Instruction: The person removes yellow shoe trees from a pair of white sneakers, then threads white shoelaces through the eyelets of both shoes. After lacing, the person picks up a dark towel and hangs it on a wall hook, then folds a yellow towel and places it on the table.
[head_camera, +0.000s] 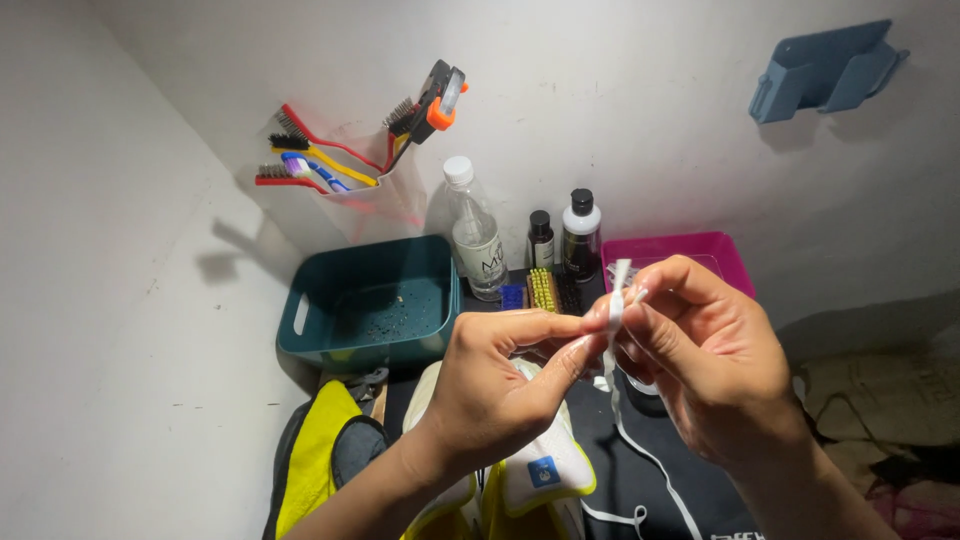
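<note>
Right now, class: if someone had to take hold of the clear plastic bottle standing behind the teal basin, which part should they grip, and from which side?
Probably the clear plastic bottle is best gripped around its narrower upper body just below the white cap, coming from the front and slightly above. It stands upright, with the teal basin close on its left and the small dark bottle on its right, so the sides are crowded.

At centre frame I see my left hand (500, 385) and right hand (705, 365) pinching a white lace (617, 300) between fingertips, its tail trailing to the lower edge over a white shoe (545, 465), with a teal bin (370, 300) and bottles (530, 245) behind.
</note>
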